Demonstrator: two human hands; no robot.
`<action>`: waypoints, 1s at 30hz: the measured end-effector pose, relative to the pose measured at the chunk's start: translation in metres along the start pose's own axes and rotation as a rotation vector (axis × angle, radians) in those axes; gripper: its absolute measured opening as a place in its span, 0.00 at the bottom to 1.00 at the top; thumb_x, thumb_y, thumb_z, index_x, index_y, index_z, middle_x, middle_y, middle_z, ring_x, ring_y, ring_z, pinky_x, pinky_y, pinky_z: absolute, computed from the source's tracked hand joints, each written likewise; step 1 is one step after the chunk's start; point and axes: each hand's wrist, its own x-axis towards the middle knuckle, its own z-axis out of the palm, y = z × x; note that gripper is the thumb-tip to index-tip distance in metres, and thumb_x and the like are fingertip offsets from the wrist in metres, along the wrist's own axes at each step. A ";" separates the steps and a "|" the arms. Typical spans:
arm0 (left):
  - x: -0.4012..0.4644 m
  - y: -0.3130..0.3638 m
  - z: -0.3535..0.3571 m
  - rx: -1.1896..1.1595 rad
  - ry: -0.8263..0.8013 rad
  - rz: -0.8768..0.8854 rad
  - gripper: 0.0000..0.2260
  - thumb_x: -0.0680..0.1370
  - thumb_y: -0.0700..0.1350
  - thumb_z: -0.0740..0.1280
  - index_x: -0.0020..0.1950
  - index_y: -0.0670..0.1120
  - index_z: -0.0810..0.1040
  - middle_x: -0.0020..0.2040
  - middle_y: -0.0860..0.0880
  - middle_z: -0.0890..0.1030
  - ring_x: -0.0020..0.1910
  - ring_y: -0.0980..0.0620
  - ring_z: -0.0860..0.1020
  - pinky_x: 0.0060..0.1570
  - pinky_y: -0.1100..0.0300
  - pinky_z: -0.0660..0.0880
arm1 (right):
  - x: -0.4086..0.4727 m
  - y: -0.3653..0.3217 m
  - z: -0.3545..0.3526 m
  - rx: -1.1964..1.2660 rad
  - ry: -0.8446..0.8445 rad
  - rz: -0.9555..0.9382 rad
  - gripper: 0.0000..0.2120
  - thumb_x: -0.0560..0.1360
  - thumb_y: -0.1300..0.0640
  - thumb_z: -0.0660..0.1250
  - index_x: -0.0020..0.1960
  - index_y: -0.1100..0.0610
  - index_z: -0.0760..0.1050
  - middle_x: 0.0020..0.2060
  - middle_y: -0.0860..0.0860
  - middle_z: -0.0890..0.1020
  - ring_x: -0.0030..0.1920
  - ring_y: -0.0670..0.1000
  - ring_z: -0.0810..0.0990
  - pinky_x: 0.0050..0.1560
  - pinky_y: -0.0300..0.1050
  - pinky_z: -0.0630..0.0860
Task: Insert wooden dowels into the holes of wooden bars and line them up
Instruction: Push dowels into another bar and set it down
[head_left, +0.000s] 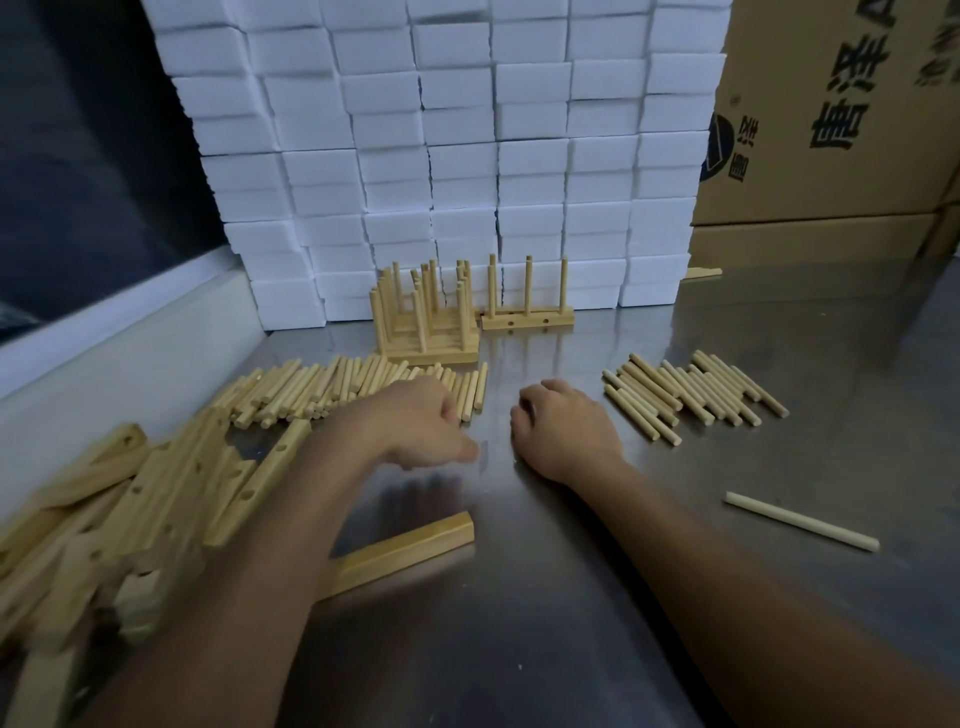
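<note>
Centrally, both hands apart, left hand (421, 421) beside dowel pile (332, 387), right hand (563, 431).

The surface (597, 597) is brushed metal, smooth and semi-glossy, mirroring the wood dimly. The dowels (691, 400) are pale raw wood, matt and smooth, as is the single dowel (800, 520). The bars (171, 483) are yellower wood with a faint sheen. The white boxes (467, 130) look like matt paperboard; the brown carton (841, 104) is matt corrugated cardboard with black print.
</note>
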 end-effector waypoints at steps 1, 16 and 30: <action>-0.008 0.001 -0.010 0.050 -0.179 -0.028 0.14 0.71 0.52 0.76 0.47 0.45 0.77 0.44 0.50 0.82 0.42 0.51 0.80 0.44 0.54 0.76 | 0.000 0.000 0.000 0.005 -0.001 0.002 0.17 0.82 0.48 0.55 0.63 0.54 0.76 0.59 0.52 0.78 0.59 0.55 0.76 0.60 0.51 0.71; 0.002 0.000 0.012 -0.025 -0.013 0.054 0.07 0.81 0.50 0.65 0.51 0.47 0.75 0.48 0.46 0.81 0.44 0.49 0.78 0.44 0.55 0.74 | 0.001 0.002 -0.001 0.054 -0.007 0.034 0.15 0.80 0.47 0.59 0.59 0.53 0.77 0.58 0.52 0.78 0.57 0.53 0.76 0.59 0.50 0.71; 0.022 -0.007 0.039 -0.585 0.628 0.342 0.09 0.76 0.49 0.71 0.45 0.64 0.75 0.40 0.59 0.80 0.34 0.59 0.79 0.30 0.59 0.77 | 0.002 0.002 -0.002 0.062 0.000 0.039 0.15 0.80 0.46 0.60 0.60 0.53 0.77 0.59 0.52 0.78 0.58 0.53 0.76 0.60 0.50 0.71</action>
